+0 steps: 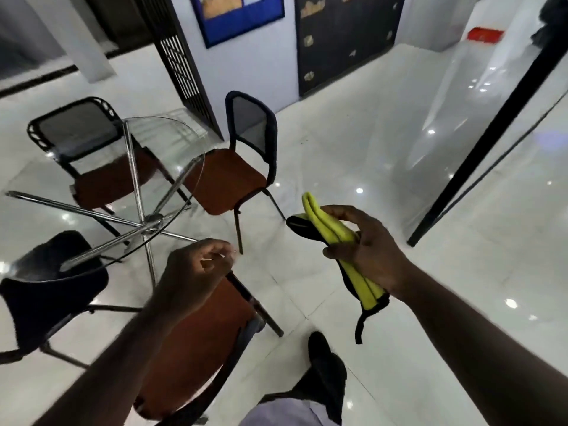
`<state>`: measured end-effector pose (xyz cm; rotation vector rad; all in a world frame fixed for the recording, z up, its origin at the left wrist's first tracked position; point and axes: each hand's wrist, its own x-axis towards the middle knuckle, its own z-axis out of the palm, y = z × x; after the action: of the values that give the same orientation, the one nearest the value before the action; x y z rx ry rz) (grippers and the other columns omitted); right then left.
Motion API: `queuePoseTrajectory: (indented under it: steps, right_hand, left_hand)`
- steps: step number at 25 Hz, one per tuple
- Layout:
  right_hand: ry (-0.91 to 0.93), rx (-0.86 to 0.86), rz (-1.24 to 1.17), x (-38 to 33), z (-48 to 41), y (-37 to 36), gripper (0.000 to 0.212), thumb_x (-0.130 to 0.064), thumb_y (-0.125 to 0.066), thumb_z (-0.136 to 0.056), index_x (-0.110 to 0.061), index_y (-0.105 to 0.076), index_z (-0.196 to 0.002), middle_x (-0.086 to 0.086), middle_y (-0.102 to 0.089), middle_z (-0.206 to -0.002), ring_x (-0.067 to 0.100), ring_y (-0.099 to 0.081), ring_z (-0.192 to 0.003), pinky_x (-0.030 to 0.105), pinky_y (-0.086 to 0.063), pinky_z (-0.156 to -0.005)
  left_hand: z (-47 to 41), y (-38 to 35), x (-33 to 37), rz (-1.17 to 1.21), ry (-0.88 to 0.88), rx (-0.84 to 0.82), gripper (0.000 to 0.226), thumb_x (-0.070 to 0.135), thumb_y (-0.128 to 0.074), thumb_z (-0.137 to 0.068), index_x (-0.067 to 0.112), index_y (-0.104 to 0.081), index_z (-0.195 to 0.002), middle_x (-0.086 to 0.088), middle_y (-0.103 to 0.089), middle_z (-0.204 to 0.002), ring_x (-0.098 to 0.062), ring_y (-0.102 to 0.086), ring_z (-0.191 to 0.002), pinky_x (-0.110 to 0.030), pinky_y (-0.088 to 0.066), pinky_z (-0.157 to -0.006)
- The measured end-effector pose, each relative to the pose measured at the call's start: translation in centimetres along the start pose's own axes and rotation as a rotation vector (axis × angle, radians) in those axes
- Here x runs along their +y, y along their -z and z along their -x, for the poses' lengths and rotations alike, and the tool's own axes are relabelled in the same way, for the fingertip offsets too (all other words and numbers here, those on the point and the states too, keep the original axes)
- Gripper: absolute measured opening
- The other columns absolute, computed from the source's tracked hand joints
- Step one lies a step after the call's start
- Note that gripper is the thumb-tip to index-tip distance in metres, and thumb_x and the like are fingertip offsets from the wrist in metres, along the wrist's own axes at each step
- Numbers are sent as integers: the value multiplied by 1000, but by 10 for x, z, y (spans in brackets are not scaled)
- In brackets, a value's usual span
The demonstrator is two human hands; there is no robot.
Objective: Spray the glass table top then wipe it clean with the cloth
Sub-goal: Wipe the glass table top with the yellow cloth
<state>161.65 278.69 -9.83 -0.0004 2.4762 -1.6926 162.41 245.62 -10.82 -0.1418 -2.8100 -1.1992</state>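
A round glass table top [92,186] on crossed chrome legs fills the left half of the head view. My right hand [365,244] grips a folded yellow cloth [335,238] with black edging, held in the air to the right of the table and well off the glass. My left hand [199,269] hovers by the table's near right rim with its fingers curled and nothing visible in them. No spray bottle is in view.
Several chairs with black mesh backs ring the table: one at the far right [242,167], one at the far left [83,142], one under my left arm [199,342], one at the near left [46,299]. Glossy white floor [353,149] opens to the right, bounded by a glass partition with a black post [479,139].
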Motion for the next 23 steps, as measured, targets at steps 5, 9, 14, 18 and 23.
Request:
queuePoseTrajectory:
  steps: [5,9,14,18,23]
  right_hand:
    - [-17,-193,86,7,-111,13,70,-12,-93,-74,-56,-70,-123,-21,-75,-120,1,-70,-96,23,-51,-81]
    - [18,-238,115,-1,-202,25,70,-20,-97,-68,-66,-68,-112,-27,-75,-109,-3,-70,-89,15,-49,-72]
    - [67,-423,153,-15,-326,11,68,-25,-98,-73,-51,-69,-130,-11,-73,-102,17,-71,-99,22,-49,-74]
    - [158,-576,188,-31,-422,-5,65,-28,-98,-74,-48,-70,-129,-13,-76,-111,16,-72,-102,25,-50,-81]
    - [257,-762,252,-54,-509,-45,62,-21,-95,-78,-39,-69,-132,-36,-58,-99,10,-61,-103,4,-39,-73]
  left_hand:
    - [-89,-22,-10,70,129,93,9,21,-78,-92,27,-79,-98,21,-76,-94,2,-73,-80,-15,-54,-71]
    - [-153,-27,-10,54,216,151,12,21,-80,-89,29,-78,-99,14,-76,-93,-5,-72,-85,-14,-56,-62]
    - [-209,-26,-17,-35,307,267,18,28,-81,-83,27,-79,-100,16,-77,-94,-3,-73,-87,-16,-57,-75]
    - [-245,-18,-12,-58,486,403,23,16,-84,-83,32,-78,-98,20,-76,-91,-2,-73,-86,-15,-57,-76]
    - [-283,-23,-1,-125,698,551,23,11,-84,-84,29,-77,-96,15,-75,-88,12,-68,-86,-3,-48,-73]
